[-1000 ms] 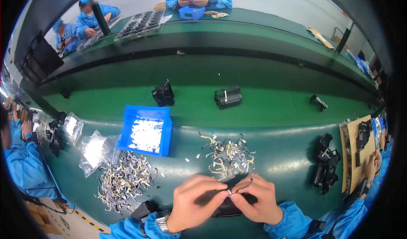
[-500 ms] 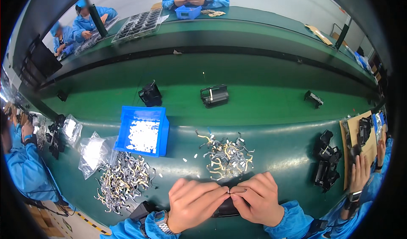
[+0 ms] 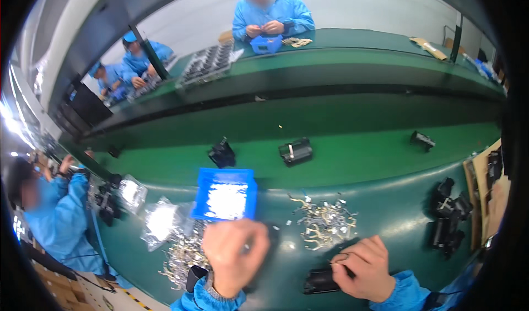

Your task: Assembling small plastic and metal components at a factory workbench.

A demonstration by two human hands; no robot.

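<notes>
My left hand is lifted in front of the blue bin, which holds many small white pieces. Its fingers are curled but smeared by motion, so what they hold, if anything, does not show. My right hand is pinched closed at the right end of a black plastic part lying on the bench. A thin dark strand shows at its fingertips; I cannot make out what it belongs to. Beyond it lies a small heap of short wire cables. Left of my left hand is a larger pile of similar cables, partly covered.
Clear plastic bags lie left of the bin. Black assemblies are stacked at the right, by cardboard. Several more black units, such as one, sit on the green belt. Other people work across and to the left.
My hands, which were together, have parted: the left moved up toward the bin, while the right stays low over the black part. The whole view has shifted, bringing the scene lower and rightward.
</notes>
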